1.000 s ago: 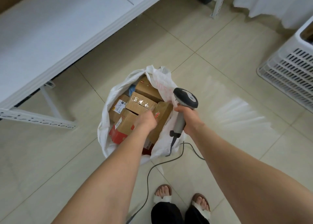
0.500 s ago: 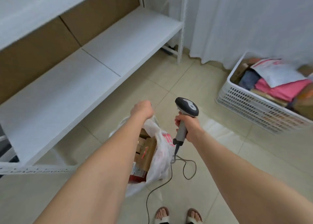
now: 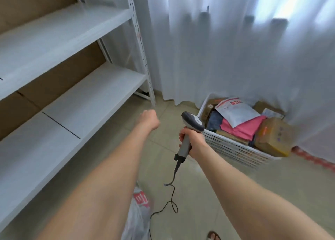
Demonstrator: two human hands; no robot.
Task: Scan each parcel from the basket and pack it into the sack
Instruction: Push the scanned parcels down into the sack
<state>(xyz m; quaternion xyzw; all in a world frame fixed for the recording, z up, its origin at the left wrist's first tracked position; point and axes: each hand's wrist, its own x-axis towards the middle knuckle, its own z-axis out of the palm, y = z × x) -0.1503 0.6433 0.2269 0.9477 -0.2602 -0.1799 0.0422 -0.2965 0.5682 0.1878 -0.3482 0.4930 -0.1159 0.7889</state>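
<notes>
Gripping a smooth grey scanner (image 3: 193,121), right hand (image 3: 193,143); left hand (image 3: 149,120) curled, empty; perforated white basket (image 3: 235,149).

Blurred sack (image 3: 140,219) partly behind left forearm (image 3: 108,178)

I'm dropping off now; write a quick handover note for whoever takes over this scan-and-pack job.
Left hand: raised, fingers curled, holding nothing.
Right hand: grips the scanner, cable trailing on the floor.
Basket: ahead to the right, with several parcels in it.
Sack: low, beside the left forearm; contents hidden.
Done: cannot tell from here.
To do: pick, scan and pack the basket's parcels.
</notes>
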